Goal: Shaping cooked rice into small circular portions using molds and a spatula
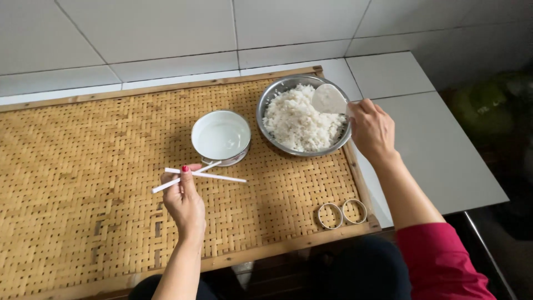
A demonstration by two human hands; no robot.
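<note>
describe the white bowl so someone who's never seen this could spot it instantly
Start at the woven bamboo mat covering the counter. Near its far right stands a metal bowl heaped with rice; the white bowl sits just left of it, beyond the chopsticks in the left hand. It is smaller, white inside, and holds no rice.

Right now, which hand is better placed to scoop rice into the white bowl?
Right hand: it holds the rice paddle over the steel bowl of rice. Left hand holds white chopsticks below the white bowl.
</note>
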